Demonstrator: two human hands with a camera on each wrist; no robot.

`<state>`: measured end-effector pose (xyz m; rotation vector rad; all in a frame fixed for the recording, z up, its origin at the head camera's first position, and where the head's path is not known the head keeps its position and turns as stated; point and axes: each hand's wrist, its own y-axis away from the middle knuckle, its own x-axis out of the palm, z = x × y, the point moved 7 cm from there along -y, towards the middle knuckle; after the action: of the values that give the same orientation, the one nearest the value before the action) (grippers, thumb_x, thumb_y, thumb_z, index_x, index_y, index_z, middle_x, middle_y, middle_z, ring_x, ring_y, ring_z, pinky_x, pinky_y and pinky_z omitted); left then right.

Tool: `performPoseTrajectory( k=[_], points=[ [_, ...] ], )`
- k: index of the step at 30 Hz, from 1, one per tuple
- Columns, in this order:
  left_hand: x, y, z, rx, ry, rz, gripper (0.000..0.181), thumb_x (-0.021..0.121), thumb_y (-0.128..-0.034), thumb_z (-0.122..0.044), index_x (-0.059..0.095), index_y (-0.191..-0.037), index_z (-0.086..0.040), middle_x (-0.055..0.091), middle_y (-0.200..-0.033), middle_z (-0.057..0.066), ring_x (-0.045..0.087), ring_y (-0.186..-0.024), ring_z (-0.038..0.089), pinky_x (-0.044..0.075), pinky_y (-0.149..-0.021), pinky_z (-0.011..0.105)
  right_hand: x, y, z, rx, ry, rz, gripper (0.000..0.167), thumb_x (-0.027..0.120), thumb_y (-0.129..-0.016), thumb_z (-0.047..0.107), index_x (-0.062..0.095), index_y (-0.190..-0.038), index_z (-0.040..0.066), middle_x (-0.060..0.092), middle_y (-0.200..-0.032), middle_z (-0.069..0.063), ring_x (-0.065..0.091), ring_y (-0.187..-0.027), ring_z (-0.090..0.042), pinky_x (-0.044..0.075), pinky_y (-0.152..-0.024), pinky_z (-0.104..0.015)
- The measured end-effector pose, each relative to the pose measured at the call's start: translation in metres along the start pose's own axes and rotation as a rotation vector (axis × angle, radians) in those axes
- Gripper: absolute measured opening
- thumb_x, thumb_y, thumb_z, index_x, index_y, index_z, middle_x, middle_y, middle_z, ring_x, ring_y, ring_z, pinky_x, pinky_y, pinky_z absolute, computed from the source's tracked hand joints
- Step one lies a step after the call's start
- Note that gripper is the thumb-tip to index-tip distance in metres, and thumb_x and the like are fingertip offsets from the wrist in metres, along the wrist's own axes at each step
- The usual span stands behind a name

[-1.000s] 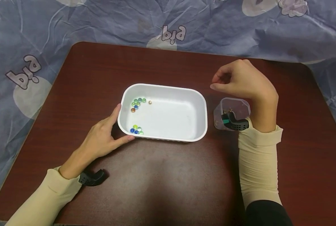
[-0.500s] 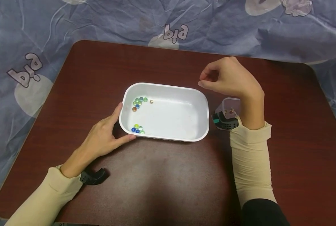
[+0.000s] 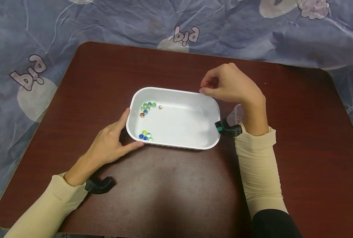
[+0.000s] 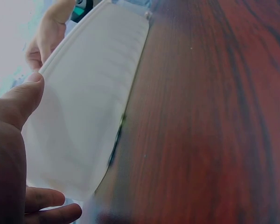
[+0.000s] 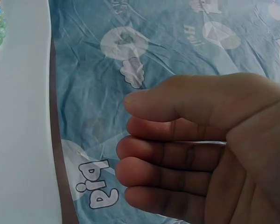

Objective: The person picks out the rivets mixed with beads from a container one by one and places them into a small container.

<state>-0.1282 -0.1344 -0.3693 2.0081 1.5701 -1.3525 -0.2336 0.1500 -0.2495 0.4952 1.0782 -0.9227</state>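
A white rectangular tray (image 3: 179,124) sits mid-table. Inside, at its left end, lie two groups of glass marbles (image 3: 145,108), green, blue and orange, and a small golden bead-like piece (image 3: 160,107) apart from them. My left hand (image 3: 108,143) steadies the tray's left end, thumb along the near rim and fingers on the end wall. My right hand (image 3: 229,84) hovers above the tray's far right corner, bent down at the wrist. In the right wrist view its fingers (image 5: 144,171) are loosely bent and the thumb lies along the index finger, with no object visible there.
A clear plastic box (image 3: 235,116) with small gold-coloured pieces stands right of the tray, mostly hidden behind my right wrist. The brown table (image 3: 176,185) ends at the back against a blue-grey printed cloth (image 3: 128,23).
My right hand has moved left from over the clear box's side to the tray's far right corner. Its forearm now covers more of the box. The left hand keeps its place.
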Motion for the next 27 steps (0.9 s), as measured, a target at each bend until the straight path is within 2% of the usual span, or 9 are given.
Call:
performPoseTrajectory(
  k=[12,21,27],
  points=[
    [-0.001,0.001,0.001,-0.015,0.001,0.002,0.103,0.079,-0.0799,-0.05,0.028,-0.154,0.0,0.053,-0.138,0.027,0.059,-0.117,0.04,0.048,-0.089,0.055,0.011,-0.019,0.008,-0.02,-0.004,-0.002,0.009,0.068,-0.087,0.012,0.075,-0.084,0.008,0.067,-0.071,0.0,0.056,-0.065,-0.014,0.042,-0.063,-0.022],
    [0.0,0.001,0.001,-0.006,0.003,-0.003,0.103,0.071,-0.0827,-0.06,0.028,-0.155,-0.001,0.052,-0.139,0.027,0.059,-0.118,0.04,0.048,-0.089,0.055,0.019,-0.039,0.024,-0.037,-0.038,0.008,0.011,0.066,-0.089,0.013,0.074,-0.084,0.007,0.065,-0.071,-0.002,0.054,-0.065,-0.014,0.041,-0.064,-0.025],
    [0.0,0.0,0.001,-0.013,-0.007,0.011,0.103,0.078,-0.0803,-0.051,0.027,-0.155,-0.002,0.053,-0.138,0.027,0.059,-0.118,0.04,0.048,-0.089,0.055,0.02,-0.05,0.033,-0.031,-0.056,0.004,0.012,0.066,-0.089,0.012,0.075,-0.084,0.007,0.066,-0.072,-0.002,0.055,-0.065,-0.014,0.042,-0.064,-0.026]
  ],
)
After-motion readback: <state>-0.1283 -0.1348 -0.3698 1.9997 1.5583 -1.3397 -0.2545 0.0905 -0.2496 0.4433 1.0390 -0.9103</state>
